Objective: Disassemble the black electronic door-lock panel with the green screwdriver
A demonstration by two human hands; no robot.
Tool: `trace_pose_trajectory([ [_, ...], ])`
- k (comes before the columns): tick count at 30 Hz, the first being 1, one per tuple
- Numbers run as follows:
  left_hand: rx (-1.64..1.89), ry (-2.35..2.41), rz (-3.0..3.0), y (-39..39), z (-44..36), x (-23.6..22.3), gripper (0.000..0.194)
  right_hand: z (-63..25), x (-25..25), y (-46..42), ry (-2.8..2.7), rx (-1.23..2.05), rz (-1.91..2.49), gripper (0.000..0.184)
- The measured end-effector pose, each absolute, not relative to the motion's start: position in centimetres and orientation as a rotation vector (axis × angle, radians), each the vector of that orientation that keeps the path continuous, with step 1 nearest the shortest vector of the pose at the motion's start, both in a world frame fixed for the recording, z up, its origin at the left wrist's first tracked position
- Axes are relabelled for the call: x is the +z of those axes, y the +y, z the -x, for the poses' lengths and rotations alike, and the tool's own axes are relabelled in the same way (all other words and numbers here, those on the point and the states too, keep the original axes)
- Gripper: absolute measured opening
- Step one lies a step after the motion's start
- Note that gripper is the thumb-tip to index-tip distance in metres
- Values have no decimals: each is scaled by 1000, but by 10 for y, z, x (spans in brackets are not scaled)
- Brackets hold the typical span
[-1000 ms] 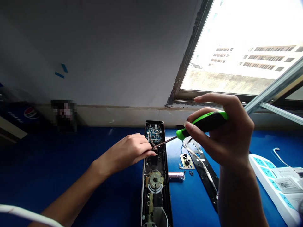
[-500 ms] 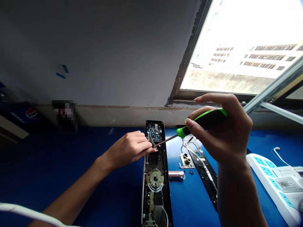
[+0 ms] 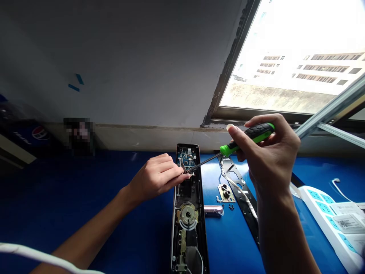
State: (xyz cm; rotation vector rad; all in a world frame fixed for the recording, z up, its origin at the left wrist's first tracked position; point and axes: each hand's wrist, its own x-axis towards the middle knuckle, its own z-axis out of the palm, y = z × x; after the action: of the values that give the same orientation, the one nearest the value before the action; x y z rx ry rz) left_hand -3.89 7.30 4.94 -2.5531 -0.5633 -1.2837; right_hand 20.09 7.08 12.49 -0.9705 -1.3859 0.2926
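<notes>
My right hand (image 3: 268, 152) is closed round the black and green handle of a screwdriver (image 3: 248, 139). Its metal shaft slants down to the left into a long black open housing (image 3: 202, 213), which looks like a door lock body. At the tip, my left hand (image 3: 159, 175) has thumb and forefinger pinched together beside the thin wires (image 3: 182, 163); what lies between them is hidden. Above the fingertips a blue circuit board (image 3: 186, 158) shows inside the housing. Lower down sit a round metal part (image 3: 188, 214) and a brass-coloured mechanism (image 3: 182, 239).
Right of the housing lie a small metal plate (image 3: 227, 193), several loose screws (image 3: 231, 207), a pinkish wrapped cylinder (image 3: 213, 210) and a long black panel (image 3: 242, 198) with a white cable. A white power strip (image 3: 325, 217) stands farther right on the blue table (image 3: 137, 236).
My right hand has turned the screwdriver handle, its thumb now up along the top. The tip stays by my left fingertips, which have hardly moved. The view has shifted slightly.
</notes>
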Motion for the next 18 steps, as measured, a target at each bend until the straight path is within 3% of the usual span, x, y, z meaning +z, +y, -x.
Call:
trace_pose_trajectory([
  [4, -1273, -560, 2607, 74, 38, 47, 9, -205, 126, 73, -1404, 393, 976, 35],
  [9, -1274, -636, 2690, 75, 39, 44, 8, -207, 129, 70, -1552, 730, 796, 64],
  [18, -1192, -955, 2945, 73, 50, 59, 18, -181, 122, 66, -1670, 394, 591, 67],
])
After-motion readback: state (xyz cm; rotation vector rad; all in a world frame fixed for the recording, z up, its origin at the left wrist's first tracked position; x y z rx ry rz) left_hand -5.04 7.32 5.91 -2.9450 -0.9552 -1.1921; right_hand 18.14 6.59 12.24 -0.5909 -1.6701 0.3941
